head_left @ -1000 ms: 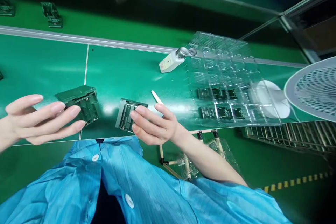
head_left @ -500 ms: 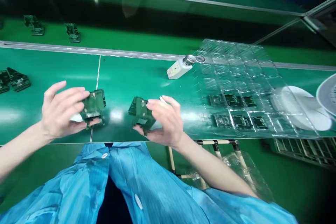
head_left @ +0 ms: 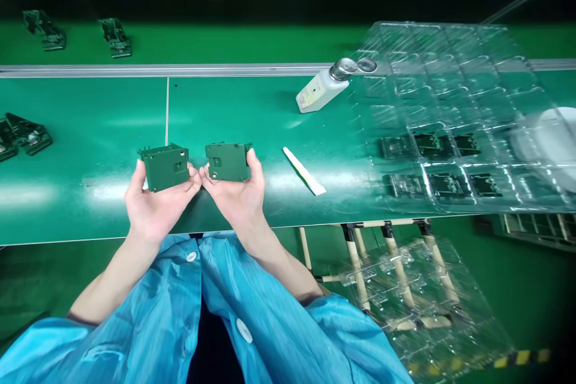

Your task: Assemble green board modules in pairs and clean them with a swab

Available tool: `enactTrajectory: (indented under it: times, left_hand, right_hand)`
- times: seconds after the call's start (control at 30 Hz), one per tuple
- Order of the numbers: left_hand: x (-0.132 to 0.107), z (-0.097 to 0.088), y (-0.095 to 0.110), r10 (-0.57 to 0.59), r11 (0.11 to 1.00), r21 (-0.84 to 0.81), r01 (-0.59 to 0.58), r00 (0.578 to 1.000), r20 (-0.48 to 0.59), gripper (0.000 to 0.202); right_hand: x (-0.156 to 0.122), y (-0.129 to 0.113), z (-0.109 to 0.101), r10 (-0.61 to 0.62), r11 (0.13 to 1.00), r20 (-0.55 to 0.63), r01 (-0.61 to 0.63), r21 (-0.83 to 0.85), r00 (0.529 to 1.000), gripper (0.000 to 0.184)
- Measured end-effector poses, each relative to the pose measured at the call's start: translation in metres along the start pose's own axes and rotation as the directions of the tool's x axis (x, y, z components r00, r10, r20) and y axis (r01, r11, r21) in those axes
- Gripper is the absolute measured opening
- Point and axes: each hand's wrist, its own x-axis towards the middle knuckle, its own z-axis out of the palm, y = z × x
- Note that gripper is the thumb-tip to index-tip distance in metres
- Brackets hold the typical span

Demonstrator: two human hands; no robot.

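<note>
green modules, two of them, were held up side by side over the near part of the green bench (head_left: 90,132), flat faces turned to the camera. the left module (head_left: 164,166) sat in the left hand (head_left: 153,207), thumb against its left edge and fingers closed up behind and under it, with small pins showing along its top edge. the right module (head_left: 227,161) sat in the right hand (head_left: 236,198), thumb pressed on its right edge and fingers gripping it from below. the fingertips of the two hands met or nearly met between the modules, while the modules themselves were slightly apart.

just right of the right hand a white stick (head_left: 304,171) lay slanted on the bench. beyond it a white bottle (head_left: 321,89) with a metal cap lay on its side, its cap touching the edge of a clear blister tray (head_left: 450,72). two rows of dark parts (head_left: 427,144) filled the tray's nearer pockets. a white round object (head_left: 549,138) showed blurred through the tray's right end.

at the bench's far left lay more green parts (head_left: 27,132), and two others (head_left: 116,37) sat on the strip behind the metal rail. below the bench edge, a stack of clear trays (head_left: 418,294) rested on a pipe rack. a blue smock (head_left: 180,312) filled the foreground
</note>
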Motion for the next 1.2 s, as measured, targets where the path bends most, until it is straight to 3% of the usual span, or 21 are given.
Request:
enactTrajectory:
  times: [0.13,0.2,0.27,0.3,0.37,0.43,0.53,0.6,0.67,0.73,0.87,1.0,1.2]
  left_hand:
    - [0.004,-0.009,0.006,0.093,0.985,0.14,-0.097,0.995,0.038,0.047]
    - [0.011,-0.024,0.012,0.215,0.92,0.307,-0.244,0.969,0.125,0.044]
    - [0.02,-0.044,0.017,0.332,0.727,0.554,-0.406,0.914,0.234,0.053]
    - [0.024,-0.054,0.02,0.349,0.58,0.681,-0.447,0.892,0.288,0.06]
    - [0.029,-0.073,0.023,0.285,0.309,0.847,-0.433,0.892,0.352,0.069]
    - [0.028,-0.083,0.024,0.19,0.151,0.901,-0.408,0.906,0.378,0.076]
    - [0.014,-0.08,0.024,0.169,0.086,0.867,-0.492,0.864,0.474,0.093]
    - [0.0,-0.064,0.02,0.221,0.128,0.799,-0.587,0.803,0.554,0.09]
    - [-0.011,-0.042,0.014,0.279,0.228,0.717,-0.659,0.75,0.6,0.074]
    - [-0.016,-0.02,0.006,0.303,0.331,0.654,-0.681,0.732,0.61,0.061]
    - [-0.011,0.011,-0.009,0.273,0.46,0.624,-0.632,0.769,0.578,0.045]
    - [-0.006,0.022,-0.017,0.288,0.545,0.597,-0.588,0.801,0.526,0.024]
    - [-0.012,0.028,-0.024,0.336,0.571,0.592,-0.569,0.819,0.465,0.007]
  right_hand:
    - [-0.002,-0.001,-0.012,-0.198,0.949,0.045,0.203,-0.241,0.979,0.049]
    - [-0.003,-0.006,-0.024,-0.312,0.865,0.069,0.313,-0.393,0.948,0.052]
    - [-0.004,-0.014,-0.039,-0.384,0.669,0.189,0.413,-0.618,0.904,0.061]
    - [-0.004,-0.017,-0.048,-0.384,0.508,0.289,0.462,-0.727,0.877,0.061]
    - [-0.004,-0.021,-0.064,-0.296,0.192,0.461,0.525,-0.829,0.837,0.054]
    - [-0.004,-0.021,-0.076,-0.215,0.062,0.519,0.542,-0.838,0.827,0.05]
    - [-0.008,-0.017,-0.081,-0.211,0.004,0.524,0.537,-0.843,0.825,0.053]
    - [-0.015,-0.017,-0.076,-0.228,-0.016,0.544,0.556,-0.831,0.807,0.054]
    - [-0.024,-0.018,-0.066,-0.25,-0.017,0.574,0.59,-0.807,0.78,0.053]
    - [-0.034,-0.023,-0.055,-0.283,-0.006,0.6,0.624,-0.781,0.748,0.051]
    - [-0.047,-0.031,-0.036,-0.349,-0.018,0.62,0.656,-0.755,0.703,0.049]
    - [-0.053,-0.033,-0.03,-0.402,-0.068,0.639,0.675,-0.735,0.656,0.046]
    - [-0.061,-0.031,-0.029,-0.387,-0.067,0.612,0.641,-0.764,0.689,0.048]
